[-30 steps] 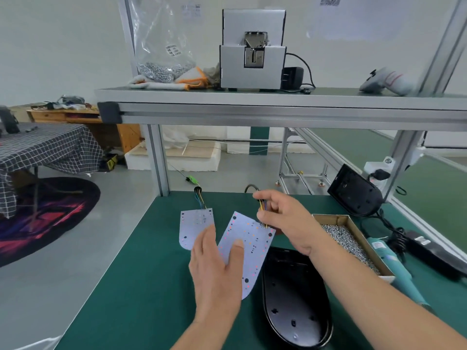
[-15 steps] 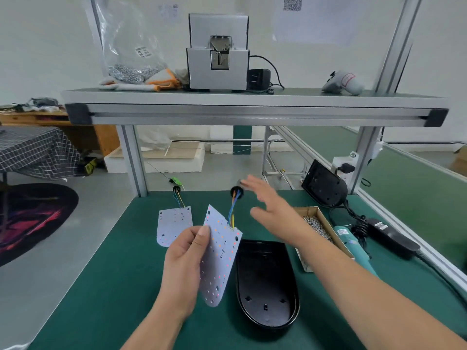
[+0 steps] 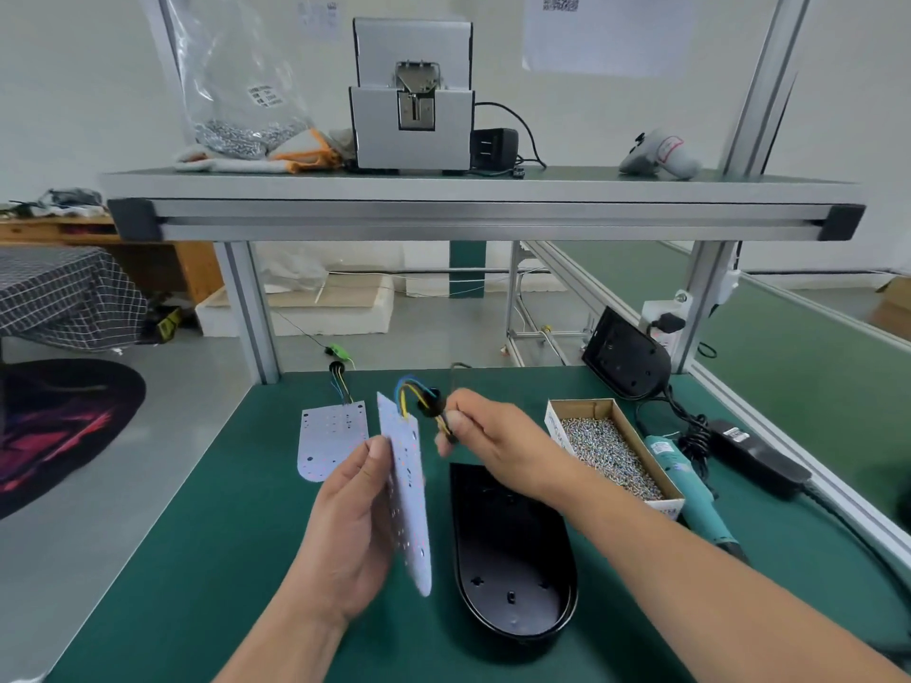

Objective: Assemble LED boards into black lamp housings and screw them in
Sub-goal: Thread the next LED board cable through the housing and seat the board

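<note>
My left hand (image 3: 345, 529) grips the LED board (image 3: 409, 490), which is held almost on edge with its long axis running away from me. My right hand (image 3: 493, 441) pinches the wires (image 3: 414, 391) at the board's far end. The black housing (image 3: 512, 584) lies open on the table (image 3: 197, 559) just right of and below the board, aligned the same way with its rounded end toward me, so I judge the board must tip flat rightward. A second board (image 3: 330, 441) lies flat to the left, the box of screws (image 3: 611, 451) and the screwdriver (image 3: 690, 490) sit right of the housing, and my right forearm crosses the housing's far corner.
</note>
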Action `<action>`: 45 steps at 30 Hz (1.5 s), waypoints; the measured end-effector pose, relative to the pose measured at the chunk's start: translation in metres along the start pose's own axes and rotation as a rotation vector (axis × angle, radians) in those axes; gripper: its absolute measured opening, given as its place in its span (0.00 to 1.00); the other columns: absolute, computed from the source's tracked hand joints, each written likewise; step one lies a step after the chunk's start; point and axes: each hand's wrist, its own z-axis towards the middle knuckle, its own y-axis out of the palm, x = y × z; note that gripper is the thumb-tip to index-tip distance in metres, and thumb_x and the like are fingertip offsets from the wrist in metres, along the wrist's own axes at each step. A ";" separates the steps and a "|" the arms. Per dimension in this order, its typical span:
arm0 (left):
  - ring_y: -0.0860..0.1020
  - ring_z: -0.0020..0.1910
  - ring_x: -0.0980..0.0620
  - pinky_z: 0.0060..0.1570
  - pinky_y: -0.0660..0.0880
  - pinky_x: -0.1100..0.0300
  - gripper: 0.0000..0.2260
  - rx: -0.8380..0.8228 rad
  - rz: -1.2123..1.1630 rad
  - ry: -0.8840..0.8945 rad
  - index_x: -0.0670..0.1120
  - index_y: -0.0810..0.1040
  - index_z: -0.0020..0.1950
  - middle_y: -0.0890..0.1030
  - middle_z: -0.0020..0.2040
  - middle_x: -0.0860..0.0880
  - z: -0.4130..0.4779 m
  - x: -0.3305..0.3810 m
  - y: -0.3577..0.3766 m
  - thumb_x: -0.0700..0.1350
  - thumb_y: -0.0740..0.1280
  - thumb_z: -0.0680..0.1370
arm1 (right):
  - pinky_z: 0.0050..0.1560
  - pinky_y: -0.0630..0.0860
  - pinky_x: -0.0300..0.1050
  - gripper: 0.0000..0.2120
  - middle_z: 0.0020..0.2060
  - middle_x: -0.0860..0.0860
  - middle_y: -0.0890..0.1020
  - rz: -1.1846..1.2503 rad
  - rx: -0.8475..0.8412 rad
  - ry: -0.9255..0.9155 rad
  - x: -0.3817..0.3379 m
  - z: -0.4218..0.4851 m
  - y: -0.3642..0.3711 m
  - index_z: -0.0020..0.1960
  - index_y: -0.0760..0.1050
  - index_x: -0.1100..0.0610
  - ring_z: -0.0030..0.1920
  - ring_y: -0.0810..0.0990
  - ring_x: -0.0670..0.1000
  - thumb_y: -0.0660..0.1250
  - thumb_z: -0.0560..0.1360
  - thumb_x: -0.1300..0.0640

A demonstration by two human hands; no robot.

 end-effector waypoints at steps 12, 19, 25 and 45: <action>0.77 0.73 0.42 0.71 0.75 0.37 0.20 0.008 -0.091 0.010 0.48 0.78 0.74 0.79 0.73 0.43 0.003 0.000 -0.007 0.52 0.63 0.84 | 0.31 0.66 0.43 0.18 0.33 0.44 0.76 -0.169 0.022 0.034 -0.024 -0.013 0.026 0.47 0.56 0.41 0.32 0.73 0.46 0.67 0.77 0.53; 0.84 0.39 0.55 0.37 0.82 0.61 0.16 0.174 -0.256 -0.065 0.49 0.81 0.63 0.83 0.47 0.50 0.008 0.012 -0.014 0.54 0.68 0.78 | 0.53 0.76 0.44 0.12 0.49 0.43 0.79 -0.215 -0.047 -0.094 -0.003 -0.029 -0.006 0.62 0.76 0.51 0.48 0.78 0.43 0.67 0.79 0.56; 0.80 0.32 0.57 0.31 0.78 0.67 0.10 0.189 -0.305 -0.137 0.49 0.83 0.55 0.80 0.40 0.53 0.007 0.008 -0.012 0.52 0.70 0.79 | 0.49 0.78 0.56 0.12 0.48 0.51 0.80 -0.562 0.095 -0.111 0.029 -0.029 -0.028 0.49 0.81 0.57 0.48 0.80 0.57 0.66 0.72 0.70; 0.74 0.28 0.57 0.24 0.76 0.66 0.08 -0.012 -0.280 -0.369 0.46 0.84 0.41 0.74 0.38 0.51 0.004 -0.002 -0.009 0.50 0.74 0.74 | 0.63 0.76 0.60 0.13 0.44 0.44 0.81 0.085 0.426 0.211 0.075 0.053 -0.032 0.43 0.74 0.39 0.55 0.81 0.54 0.59 0.81 0.55</action>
